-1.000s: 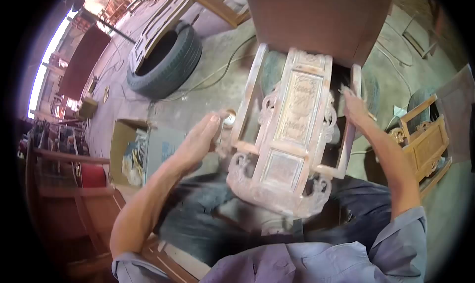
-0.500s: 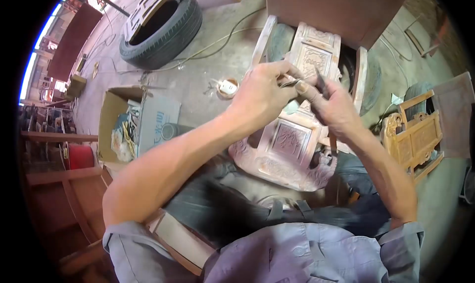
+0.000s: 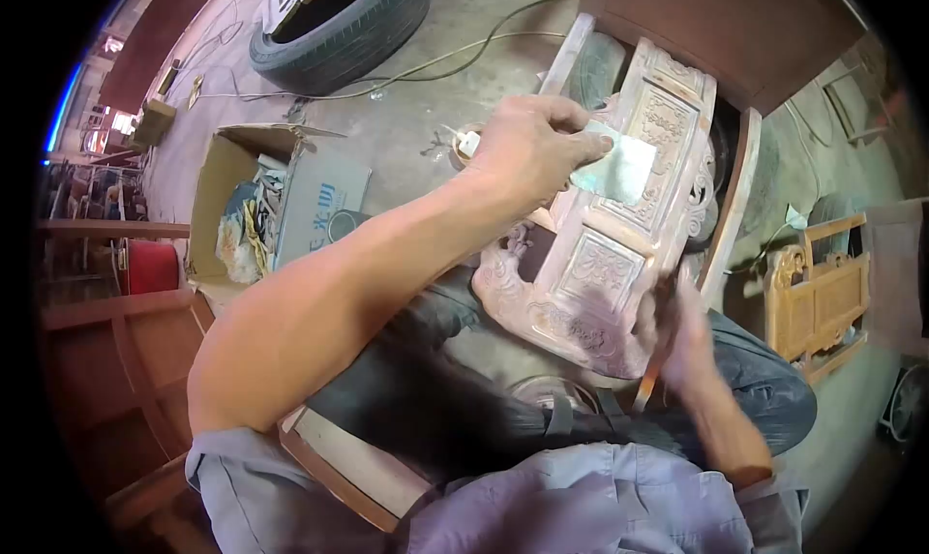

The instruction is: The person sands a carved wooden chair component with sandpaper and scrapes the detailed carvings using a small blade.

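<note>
Your left hand point(image 3: 532, 152) pinches a sheet point(image 3: 627, 170) over the seemingly unfinished panel point(image 3: 600, 269); whether your nearer right hand point(image 3: 685, 346) holds anything, I can't tell.

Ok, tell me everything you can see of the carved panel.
The carved panel looks like wood, pinkish and unevenly whitened, with framed carved insets, scrolled edges and a broad, rounded near end. It extends away between two rails toward a brown board. Your left hand holds a pale sheet over it; whether the sheet or blurred right hand touches it is unclear.
</note>
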### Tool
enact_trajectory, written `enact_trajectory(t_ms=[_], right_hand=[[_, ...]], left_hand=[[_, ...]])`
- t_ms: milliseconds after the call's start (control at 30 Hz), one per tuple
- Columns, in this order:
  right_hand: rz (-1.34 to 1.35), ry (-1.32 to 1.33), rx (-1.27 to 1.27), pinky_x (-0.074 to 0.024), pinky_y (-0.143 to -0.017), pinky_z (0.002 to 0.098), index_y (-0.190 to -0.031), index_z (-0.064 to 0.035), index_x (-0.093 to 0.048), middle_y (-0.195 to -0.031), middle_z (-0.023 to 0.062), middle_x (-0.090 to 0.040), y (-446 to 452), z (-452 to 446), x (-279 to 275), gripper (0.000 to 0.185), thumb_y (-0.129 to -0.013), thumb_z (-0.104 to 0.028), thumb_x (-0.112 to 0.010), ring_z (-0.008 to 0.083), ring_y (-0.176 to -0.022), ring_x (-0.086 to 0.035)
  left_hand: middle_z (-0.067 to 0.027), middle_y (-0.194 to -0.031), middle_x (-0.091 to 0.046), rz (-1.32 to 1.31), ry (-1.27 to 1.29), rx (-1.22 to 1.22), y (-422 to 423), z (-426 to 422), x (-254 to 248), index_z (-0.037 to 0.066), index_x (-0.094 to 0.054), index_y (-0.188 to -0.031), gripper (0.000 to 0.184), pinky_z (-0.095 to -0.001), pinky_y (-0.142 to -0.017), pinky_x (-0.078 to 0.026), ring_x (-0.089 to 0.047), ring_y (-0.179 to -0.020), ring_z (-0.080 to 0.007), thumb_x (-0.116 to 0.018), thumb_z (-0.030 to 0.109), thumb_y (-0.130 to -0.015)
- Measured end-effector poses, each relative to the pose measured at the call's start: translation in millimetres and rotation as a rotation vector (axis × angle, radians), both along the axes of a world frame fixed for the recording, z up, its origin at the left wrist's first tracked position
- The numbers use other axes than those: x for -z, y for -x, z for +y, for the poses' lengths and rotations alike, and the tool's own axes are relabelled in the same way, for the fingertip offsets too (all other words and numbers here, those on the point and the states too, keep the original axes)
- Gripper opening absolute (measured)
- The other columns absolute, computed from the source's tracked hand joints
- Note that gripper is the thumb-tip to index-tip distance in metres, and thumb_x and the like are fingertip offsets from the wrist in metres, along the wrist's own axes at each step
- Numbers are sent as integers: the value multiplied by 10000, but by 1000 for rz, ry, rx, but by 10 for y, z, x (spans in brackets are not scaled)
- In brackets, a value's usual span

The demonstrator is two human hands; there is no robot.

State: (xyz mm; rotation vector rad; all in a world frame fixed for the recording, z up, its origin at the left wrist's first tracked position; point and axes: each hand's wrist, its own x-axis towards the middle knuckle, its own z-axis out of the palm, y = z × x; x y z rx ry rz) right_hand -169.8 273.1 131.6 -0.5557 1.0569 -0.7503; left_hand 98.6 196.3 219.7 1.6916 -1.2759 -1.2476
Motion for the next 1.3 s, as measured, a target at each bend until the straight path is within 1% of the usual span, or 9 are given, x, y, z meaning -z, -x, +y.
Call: enact_trajectory(t_ms=[100,133,233,300,333,400,600,900,1300], right_hand=[[173,-172,-347,-385,-560,252,-1024,-63,-663,-664,-7,-526,87,709,43,638,-1124,-578,-300,105,-579,-474],[192,-174,-564,-388,-566,257,-1010,-44,-657,-681,-11,-527,88,785,28,555,-1137,-502,-370,108,-587,-474],[353,674,-548,-450,-607,259,-1021,-20,-625,-746,11,-579,59,1019,203,236,-1114,-223,-550,97,-636,-535],[264,299,-379,-465,-593,263,-1017,-23,-612,-765,31,-608,14,701,-149,217,-1113,-209,-553,87,-634,-564],[278,531,-300,-463,-565,260,-1027,-30,-599,-768,35,-629,-58,499,-169,199,-1110,-207,-563,78,-606,-565],[283,455,-185,-504,-578,299,-1046,-21,-605,-758,70,-661,-257,141,-368,166,-1069,-181,-641,119,-625,-626],[672,821,-182,-571,-677,357,-1111,-21,-682,-886,174,-740,-259,-270,-95,168,-964,-86,-730,227,-741,-743],[623,733,-164,-569,-678,324,-1045,-7,-689,-832,141,-750,-182,-354,-80,145,-950,-91,-760,175,-765,-753],[653,958,-63,-529,-643,277,-1033,-11,-733,-855,72,-751,-63,-513,-18,117,-924,-13,-774,114,-727,-680]], left_hand=[[-28,-795,-673,203,-169,-132,-94,-1,226,-61,-763,-1017,252,-278,-591,-533,-627,-709,-99,-727,186,-990],[-24,-798,-680,128,-174,-77,-115,26,203,-55,-770,-1065,259,-275,-609,-532,-625,-684,-96,-714,189,-999],[-26,-819,-694,50,-143,-26,-78,132,296,-47,-776,-1073,260,-264,-617,-526,-621,-669,-91,-715,195,-1000],[-25,-837,-709,71,-138,6,-100,173,449,-36,-786,-1084,276,-245,-632,-513,-628,-688,-86,-740,218,-984],[-24,-838,-710,61,-156,34,-93,177,451,-36,-788,-1083,280,-241,-633,-509,-631,-693,-86,-747,220,-979],[-34,-854,-727,71,-161,56,-53,187,451,-39,-787,-1093,260,-238,-654,-514,-639,-711,-84,-757,189,-972],[-37,-882,-751,125,-190,111,84,210,412,-38,-773,-1145,225,-238,-664,-524,-642,-742,-68,-721,124,-998],[-24,-900,-739,180,-198,194,90,205,465,-42,-754,-1205,255,-225,-708,-522,-640,-777,-71,-665,132,-1041],[-82,-847,-783,141,-172,241,187,73,202,-24,-786,-1147,274,-254,-715,-587,-724,-763,-99,-735,202,-1001]])
